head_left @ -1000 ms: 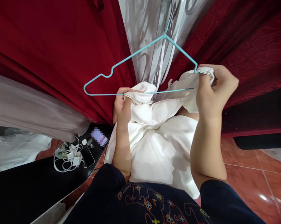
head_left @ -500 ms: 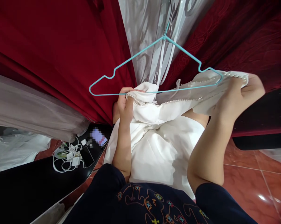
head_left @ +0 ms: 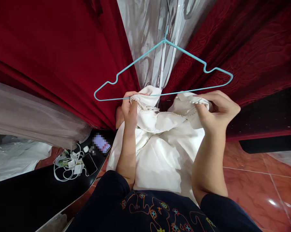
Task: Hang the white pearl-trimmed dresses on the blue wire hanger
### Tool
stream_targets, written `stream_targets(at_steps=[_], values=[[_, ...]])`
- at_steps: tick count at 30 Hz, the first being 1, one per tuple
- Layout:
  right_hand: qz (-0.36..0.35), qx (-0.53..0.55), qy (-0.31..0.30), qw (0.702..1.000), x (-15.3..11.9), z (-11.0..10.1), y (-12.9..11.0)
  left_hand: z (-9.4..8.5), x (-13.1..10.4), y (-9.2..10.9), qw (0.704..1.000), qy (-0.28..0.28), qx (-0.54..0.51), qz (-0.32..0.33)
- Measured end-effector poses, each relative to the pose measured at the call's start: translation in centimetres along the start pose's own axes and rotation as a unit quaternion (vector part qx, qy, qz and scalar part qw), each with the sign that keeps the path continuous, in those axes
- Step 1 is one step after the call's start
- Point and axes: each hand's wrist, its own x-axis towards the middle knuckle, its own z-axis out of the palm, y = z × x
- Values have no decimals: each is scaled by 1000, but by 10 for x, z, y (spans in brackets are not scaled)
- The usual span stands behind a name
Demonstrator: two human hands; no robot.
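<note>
A white dress (head_left: 160, 161) with pearl-trimmed edges lies over my lap, its upper part gathered up between my hands. My left hand (head_left: 130, 108) is closed on the pearl edge at one side, thumb on top, close against the bottom bar of a light blue hanger (head_left: 138, 58). On the other side, my right hand (head_left: 215, 106) pinches the pearl edge between thumb and fingers, below the hanger's right end. The hanger hangs by its hook above the dress, and its lower bar crosses in front of the cloth near my left hand.
Red curtains (head_left: 70, 42) flank pale sheer fabric (head_left: 138, 35) ahead. At left, a black bench (head_left: 26, 196) carries a dark phone (head_left: 89, 164), a lit phone (head_left: 101, 142) and tangled white cables (head_left: 65, 170). Red floor tiles (head_left: 249, 183) show at right.
My right hand has moved left and inward, still holding the pearl edge, so the stretched dress top is now bunched. The cloth has come away from the hanger's right end. My left hand stays put.
</note>
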Motion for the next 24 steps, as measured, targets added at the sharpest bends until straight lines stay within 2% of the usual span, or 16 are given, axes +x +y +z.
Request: stream_targets(at_steps=[2,4,7,9,14,16,19,21,24], values=[[-50,-9,-5,999,5,12,-20,1,0,0,1000,-1,-11,-2],[-64,-4,-34,997,9,27,-33,2,-1,2,1000,-4,-22,-6],[-24,35,-122,992,7,49,-38,2,-2,3,1000,0,-24,-15],[9,47,-157,987,1,59,-36,0,-4,4,999,-1,-23,-23],[23,31,-115,993,-6,66,-29,-6,-8,3,998,-43,-24,-38],[25,33,-117,992,-3,64,-28,-12,-7,2,998,-69,-7,-12],[34,33,-118,992,2,63,-27,-27,-1,-1,992,-86,77,50],[37,23,-108,993,3,62,-26,-40,3,-3,986,-62,135,74],[33,8,-96,995,4,58,-24,-60,8,-6,984,29,172,40]])
